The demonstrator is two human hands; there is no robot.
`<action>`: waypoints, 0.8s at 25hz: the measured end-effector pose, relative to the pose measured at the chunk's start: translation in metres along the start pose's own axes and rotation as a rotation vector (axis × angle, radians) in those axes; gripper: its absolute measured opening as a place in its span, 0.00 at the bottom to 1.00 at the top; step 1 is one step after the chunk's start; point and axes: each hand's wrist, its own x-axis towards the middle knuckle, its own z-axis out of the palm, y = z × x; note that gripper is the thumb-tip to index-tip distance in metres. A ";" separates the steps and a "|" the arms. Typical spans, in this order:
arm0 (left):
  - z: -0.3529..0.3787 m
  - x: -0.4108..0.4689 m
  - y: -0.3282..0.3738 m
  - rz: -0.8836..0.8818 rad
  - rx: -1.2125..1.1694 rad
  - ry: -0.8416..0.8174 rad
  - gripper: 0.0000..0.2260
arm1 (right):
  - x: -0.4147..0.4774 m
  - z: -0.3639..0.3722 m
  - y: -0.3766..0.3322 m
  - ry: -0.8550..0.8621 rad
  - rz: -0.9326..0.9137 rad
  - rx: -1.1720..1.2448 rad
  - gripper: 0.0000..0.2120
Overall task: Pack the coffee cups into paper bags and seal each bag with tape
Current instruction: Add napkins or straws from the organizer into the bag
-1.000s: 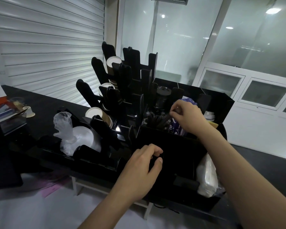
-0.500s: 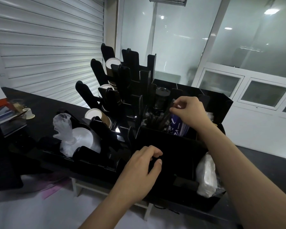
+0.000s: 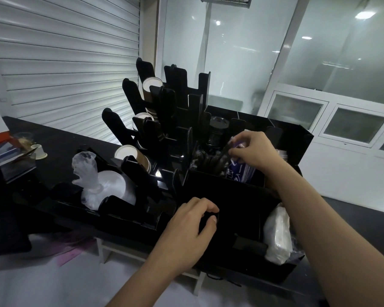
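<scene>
Brown paper coffee cups lie in the slanted slots of a black organizer [image 3: 231, 196]: a top stack [image 3: 152, 85], a middle stack [image 3: 142, 119] and a low stack [image 3: 131, 155]. My right hand [image 3: 253, 151] reaches into a back compartment and pinches the top of a purple-blue packet [image 3: 238, 171] that stands beside black sticks [image 3: 211, 160]. My left hand [image 3: 191, 229] rests at the organizer's front wall with its fingers and thumb curled round something small and black, too dark to name. No paper bag or tape is in sight.
A clear plastic bag of white lids [image 3: 106, 187] sits at the organizer's left. A stack of black lids [image 3: 217, 134] stands behind the sticks. A white wrapped bundle [image 3: 277, 235] fills the right front compartment. A small cup [image 3: 39, 150] and boxes lie far left on the black counter.
My right hand has shifted slightly up and back inside the compartment, still working at the purple-blue packet. My left hand has stayed at the organizer's front.
</scene>
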 end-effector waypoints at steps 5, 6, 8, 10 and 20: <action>0.001 0.001 0.000 -0.005 -0.004 -0.005 0.07 | -0.001 -0.004 -0.002 0.068 -0.012 -0.183 0.20; 0.001 0.001 0.000 -0.005 -0.003 -0.005 0.07 | -0.003 -0.003 -0.002 0.085 -0.023 -0.190 0.19; 0.000 0.001 0.001 -0.003 -0.005 -0.002 0.07 | -0.005 -0.004 -0.003 0.151 -0.052 -0.173 0.19; -0.001 0.001 0.003 0.001 -0.005 0.001 0.08 | -0.009 -0.009 -0.007 0.227 -0.096 -0.134 0.17; -0.008 -0.009 0.031 0.082 0.027 0.078 0.09 | -0.052 -0.048 -0.036 0.349 -0.261 -0.040 0.15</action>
